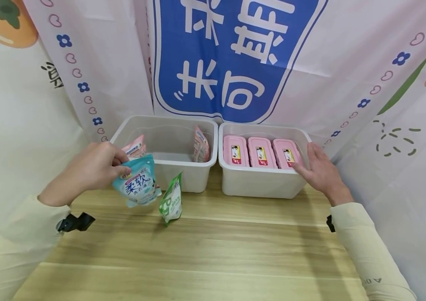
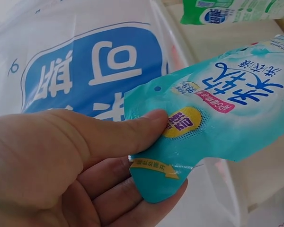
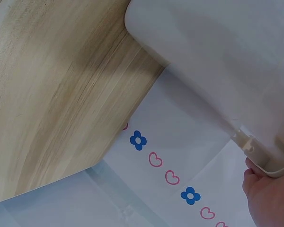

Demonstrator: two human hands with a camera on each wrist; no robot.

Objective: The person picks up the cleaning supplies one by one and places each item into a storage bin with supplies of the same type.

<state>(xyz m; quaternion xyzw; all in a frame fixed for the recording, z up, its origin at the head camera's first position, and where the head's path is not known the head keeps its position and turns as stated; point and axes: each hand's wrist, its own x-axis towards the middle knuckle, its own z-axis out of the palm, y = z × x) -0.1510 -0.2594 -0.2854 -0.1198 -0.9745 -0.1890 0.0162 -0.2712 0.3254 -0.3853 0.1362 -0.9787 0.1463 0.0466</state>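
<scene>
At eight o'clock, the blue pouch (image 1: 139,186): pinched near an upper corner by the person's left hand (image 1: 92,167), thumb on its face, fingers behind; the rest hangs free.
Pinched corner: so little held that, to my eye, a loosened thumb could drop the pouch.
Left rim: the pouch's loose bottom might snag here if carried over too low.
Green pouch (image 1: 171,200): towards seven o'clock, standing tilted on the table (image 1: 258,246) just before the left bin (image 1: 194,177); on so narrow a foot, a bump from the blue pouch could topple it.
Right hand (image 1: 322,175): at three o'clock, laid over the right bin's outer rim; I can't tell whether the fingers curl round it. A hard push might shove that bin sideways.
Left bin: one pink packet (image 1: 201,146) upright at its three o'clock end, another partly hidden at nine; with bare floor between, either might flop over.
Right bin (image 1: 262,184): three pink boxes (image 1: 261,152) side by side, lids up.
</scene>
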